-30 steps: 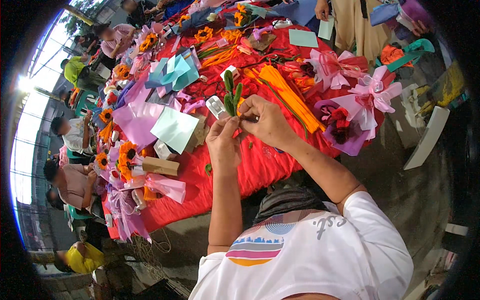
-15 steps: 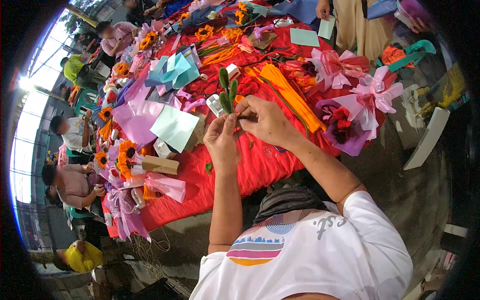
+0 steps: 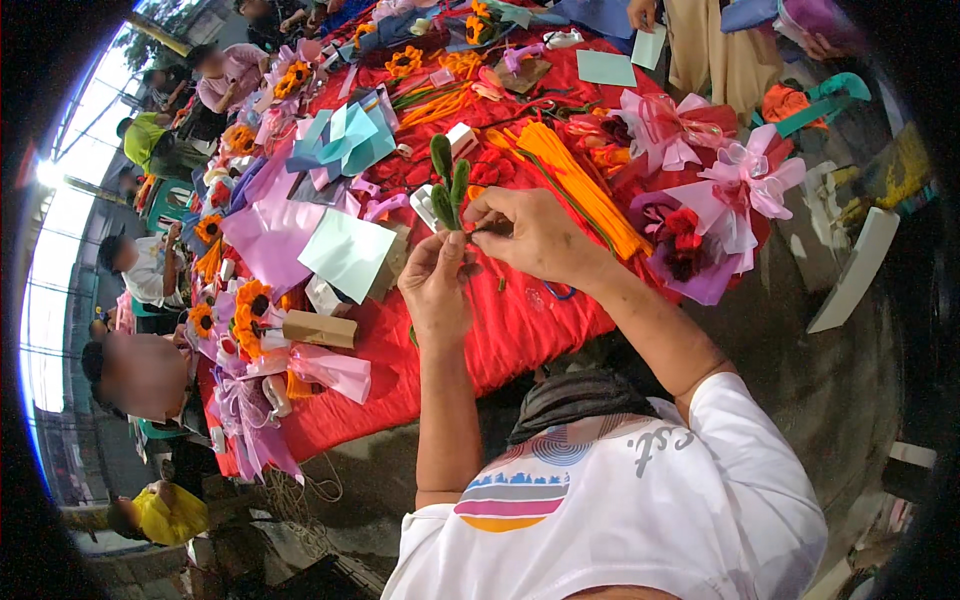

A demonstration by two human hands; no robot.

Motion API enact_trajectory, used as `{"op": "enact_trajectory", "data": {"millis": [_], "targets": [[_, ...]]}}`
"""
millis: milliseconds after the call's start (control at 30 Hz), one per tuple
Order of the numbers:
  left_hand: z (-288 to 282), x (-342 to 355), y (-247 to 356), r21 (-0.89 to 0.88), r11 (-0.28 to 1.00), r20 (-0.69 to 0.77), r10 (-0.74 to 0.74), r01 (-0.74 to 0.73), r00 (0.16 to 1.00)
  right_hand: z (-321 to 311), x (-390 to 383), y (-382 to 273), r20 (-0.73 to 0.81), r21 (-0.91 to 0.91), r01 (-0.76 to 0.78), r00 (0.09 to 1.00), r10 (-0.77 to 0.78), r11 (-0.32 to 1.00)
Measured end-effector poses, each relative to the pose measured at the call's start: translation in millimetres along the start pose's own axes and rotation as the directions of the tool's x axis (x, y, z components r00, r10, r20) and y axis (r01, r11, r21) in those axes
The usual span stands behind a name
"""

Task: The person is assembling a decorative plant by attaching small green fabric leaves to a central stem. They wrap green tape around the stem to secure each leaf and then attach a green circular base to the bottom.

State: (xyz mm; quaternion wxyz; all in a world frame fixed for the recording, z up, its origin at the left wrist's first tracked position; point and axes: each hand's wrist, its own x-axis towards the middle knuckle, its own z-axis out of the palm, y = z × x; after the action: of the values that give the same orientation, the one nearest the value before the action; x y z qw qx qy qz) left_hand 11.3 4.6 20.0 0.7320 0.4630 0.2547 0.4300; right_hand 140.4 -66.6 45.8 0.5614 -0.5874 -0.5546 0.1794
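Over the near part of the red-covered table [image 3: 520,330], my left hand [image 3: 436,292] pinches the base of a sprig of fuzzy green pipe-cleaner leaves [image 3: 460,181] between thumb and fingers. The several leaf loops point up and away from me. My right hand [image 3: 538,235] is closed beside it, fingertips pinched together close to the sprig's base. A thin dark stem seems to run between those fingers, but its end is hidden. Just beyond the leaves lies a white glue gun [image 3: 424,208]. A bundle of orange pipe cleaners [image 3: 585,190] rests to the right of my right hand.
Wrapped pink and purple bouquets [image 3: 690,240] stand at the right edge. Pale green paper [image 3: 347,254], a brown cardboard roll [image 3: 319,329] and orange sunflowers [image 3: 250,315] lie to the left. A white board [image 3: 853,270] leans beyond the table's right side. Other people sit along the left.
Both hands and the green leaf sprig have shifted slightly left. My right fingers have turned a little around the base. A seated person at the left has leaned.
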Motion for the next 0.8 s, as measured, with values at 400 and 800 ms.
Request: {"op": "enact_trajectory", "data": {"millis": [400,800], "targets": [[-1.6,-4.4,14.8,0.018,1.000,0.108,0.013,-0.015,0.994,-9.5,5.4,4.5,0.022,-0.065,0.226,0.974,-0.226,0.972],[-4.0,1.3,27.2,0.293,0.954,0.071,0.045,-0.064,0.996,-9.0,17.2,13.6,0.105,-0.015,0.317,0.943,-0.314,0.948]]}}
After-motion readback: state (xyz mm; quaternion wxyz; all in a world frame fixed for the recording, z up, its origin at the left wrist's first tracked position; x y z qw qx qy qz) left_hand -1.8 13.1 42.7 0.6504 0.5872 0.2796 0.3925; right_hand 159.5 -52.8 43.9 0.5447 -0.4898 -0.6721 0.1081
